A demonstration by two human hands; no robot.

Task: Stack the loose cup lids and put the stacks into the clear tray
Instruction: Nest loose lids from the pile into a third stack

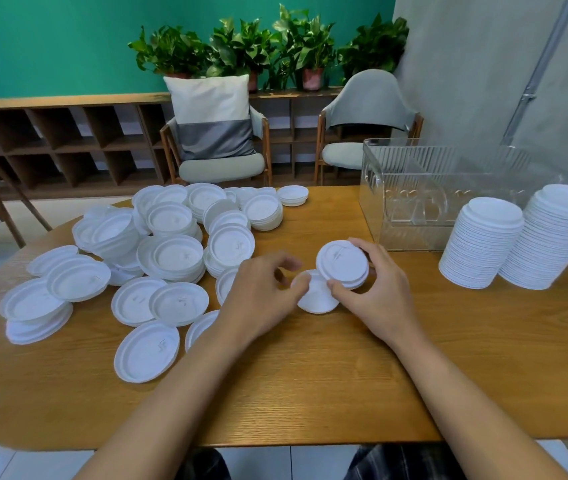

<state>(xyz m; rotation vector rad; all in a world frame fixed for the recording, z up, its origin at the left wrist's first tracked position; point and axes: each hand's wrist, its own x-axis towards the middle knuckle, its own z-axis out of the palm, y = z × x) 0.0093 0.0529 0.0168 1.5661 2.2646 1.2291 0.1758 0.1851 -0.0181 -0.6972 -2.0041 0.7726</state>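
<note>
Our right hand [381, 289] grips a small stack of lids [343, 263], round, white and thin. Our left hand [261, 292] pinches the edge of one lid [319, 299] just under it. Loose lids [171, 254] lie heaped on the left of the wooden desk [310, 375]. Two tall stacks [480, 244] stand beside the clear ribbed tray [414, 188]. A green wall [50, 39] is behind.

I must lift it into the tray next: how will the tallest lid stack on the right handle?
The tallest stack probably weighs little: thin white lids. Many nested lids, so it may flex or shed some if gripped only on top. Being tall, it could tip when pushed.
</note>
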